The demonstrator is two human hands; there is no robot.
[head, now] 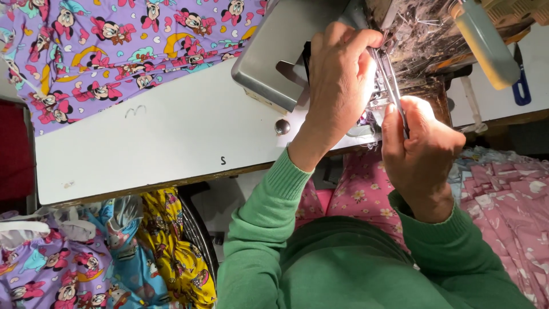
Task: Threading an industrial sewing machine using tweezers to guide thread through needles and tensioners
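**Hands at the Sewing Machine: Tweezers Held at the Threading Area**

**Right hand.** The right hand (420, 146) is closed around a pair of metal tweezers (392, 86). The fingers wrap the rear end of the tool; the thin arms run up and to the left, toward the machine's inner parts. The tips lie beside the left hand's fingers, amid threads and lint; whether they pinch a thread cannot be told.

**Left hand.** The left hand (337, 80) is curled, its fingertips bent down onto the machine's mechanism next to the tweezers. What the fingertips pinch, if anything, is hidden.

**Machine.** The sewing machine (269, 57) stands at the far edge of the white surface (160, 143). Its grey metal cover sits to the left of the left hand. The open area behind the hands is dark and covered with lint and loose thread. A round metal button (282, 126) is set into the surface just beside the left wrist.

**Surroundings.**
- Purple cartoon-print fabric (114, 40) lies on the surface at the upper left.
- A yellowish bottle (486, 43) lies at the upper right, with a blue-handled tool (520, 88) near it.
- Pink floral fabric (503, 194) lies below the surface on the right.
- Yellow, blue and purple printed fabrics (114, 257) are heaped below the surface on the left.
- Both arms wear green sleeves (269, 229).
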